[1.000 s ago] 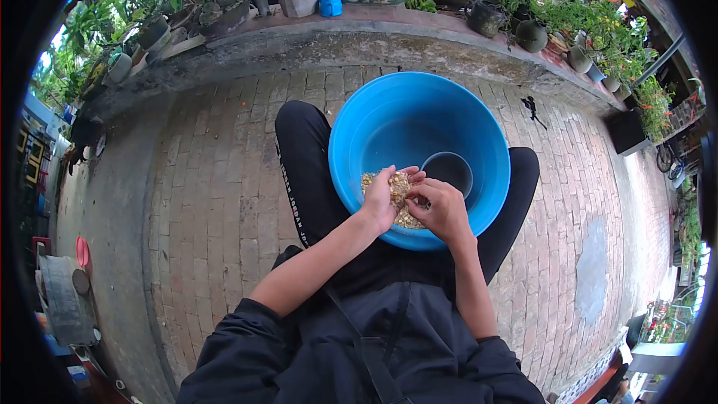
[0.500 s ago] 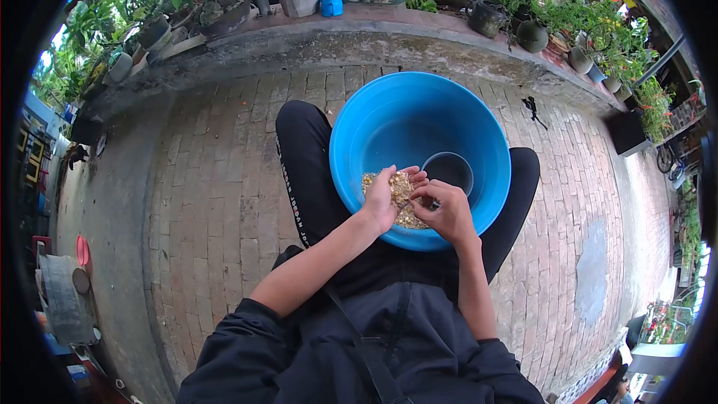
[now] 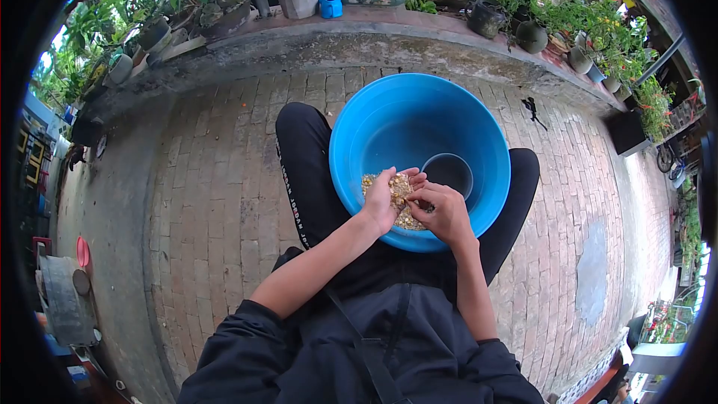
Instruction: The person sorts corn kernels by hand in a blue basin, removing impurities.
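Note:
A big round blue plastic tub (image 3: 419, 84) sits between my legs. At its near side lies a heap of mixed yellowish and pale grain (image 3: 410, 222). Palm up and cupped, my left hand (image 3: 381, 200) holds some of that grain above the heap. My right hand (image 3: 449, 215) is beside it, thumb and fingertips pinched together at the left palm; whatever is between them is too small to make out. A small dark round bowl (image 3: 449, 170) stands inside the tub, just beyond my right hand.
Brick paving (image 3: 217, 202) surrounds me. Ahead runs a low concrete wall (image 3: 299, 49) bearing potted plants and a blue watering can (image 3: 330, 3). My bent legs in black trousers (image 3: 301, 172) flank the tub. A metal container (image 3: 66, 299) stands at far left.
My right hand's pinched fingers have shifted very slightly at the left palm. My left hand, the tub and the bowl stay practically where they were.

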Motion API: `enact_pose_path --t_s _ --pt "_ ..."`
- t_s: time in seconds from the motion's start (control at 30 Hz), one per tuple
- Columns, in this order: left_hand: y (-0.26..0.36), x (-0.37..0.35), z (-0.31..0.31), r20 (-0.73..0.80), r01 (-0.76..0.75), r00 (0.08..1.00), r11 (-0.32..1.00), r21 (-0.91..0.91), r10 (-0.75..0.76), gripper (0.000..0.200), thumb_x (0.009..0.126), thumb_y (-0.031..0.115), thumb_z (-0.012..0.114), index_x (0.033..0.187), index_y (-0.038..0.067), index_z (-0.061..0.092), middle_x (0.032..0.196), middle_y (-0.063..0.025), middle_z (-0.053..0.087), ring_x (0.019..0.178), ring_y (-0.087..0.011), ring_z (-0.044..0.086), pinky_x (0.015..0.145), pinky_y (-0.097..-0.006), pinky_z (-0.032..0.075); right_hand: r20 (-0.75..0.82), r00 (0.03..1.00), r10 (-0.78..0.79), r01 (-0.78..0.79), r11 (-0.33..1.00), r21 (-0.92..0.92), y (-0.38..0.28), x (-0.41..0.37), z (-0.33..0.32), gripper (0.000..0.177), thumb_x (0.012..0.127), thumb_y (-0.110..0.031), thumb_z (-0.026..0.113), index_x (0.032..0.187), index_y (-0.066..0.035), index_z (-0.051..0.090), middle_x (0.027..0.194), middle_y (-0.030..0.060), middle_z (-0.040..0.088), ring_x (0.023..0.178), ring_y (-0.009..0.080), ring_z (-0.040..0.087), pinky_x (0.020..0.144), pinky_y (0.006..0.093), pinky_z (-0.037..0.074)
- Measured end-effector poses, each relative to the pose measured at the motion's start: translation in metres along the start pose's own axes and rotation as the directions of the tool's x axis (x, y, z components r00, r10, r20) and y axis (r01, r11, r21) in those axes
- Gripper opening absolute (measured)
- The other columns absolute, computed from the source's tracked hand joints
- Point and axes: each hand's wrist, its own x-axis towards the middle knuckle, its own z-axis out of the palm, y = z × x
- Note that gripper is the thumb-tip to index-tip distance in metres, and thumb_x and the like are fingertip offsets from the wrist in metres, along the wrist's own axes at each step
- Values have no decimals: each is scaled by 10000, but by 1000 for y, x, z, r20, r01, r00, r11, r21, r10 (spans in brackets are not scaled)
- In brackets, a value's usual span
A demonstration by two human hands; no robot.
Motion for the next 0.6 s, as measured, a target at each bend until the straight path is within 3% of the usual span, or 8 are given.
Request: enact_pose_path --t_s 0.17,0.27,0.37,0.47,0.6 --pt "-1 1 -2 2 -5 1000 1000 1 5 458 1001 288 263 1206 -16 537 1166 -154 629 1093 -270 598 993 -401 453 19 1000 19 -19 1000 8 -1 -1 -1 118 724 -141 710 820 -73 706 783 70 650 700 280 608 674 379 481" --pt "-1 3 -3 3 -2 1000 1000 -15 2 459 1002 290 263 1205 -16 537 1167 -154 628 1092 -270 599 997 -410 449 5 1000 19 -19 992 126 -1 0 -3 129 725 -97 715 842 -43 706 766 88 642 695 253 625 659 342 495" --pt "-1 3 -4 5 -10 1000 1000 -13 10 451 1004 287 274 1201 -26 532 1165 -161 624 1098 -271 598 976 -402 474 16 993 114 -114 957 267 -5 1 -17 124 734 -44 714 851 -7 701 746 104 632 673 213 635 630 295 499" --pt "-2 3 -4 1 -18 1000 999 -39 18 444 1009 279 284 1201 -45 520 1161 -175 618 1097 -274 601 947 -383 505 -157 963 217 -180 959 218 2 -1 -23 73 763 -24 708 828 7 695 710 97 620 621 174 617 594 276 484" --pt "-1 4 -5 13 -22 1000 999 -43 22 443 1014 271 286 1205 -62 506 1152 -187 615 1087 -278 608 934 -366 522 -264 929 258 -237 965 111 10 -2 -20 61 764 -35 717 813 -6 694 681 84 600 605 176 609 577 281 479"
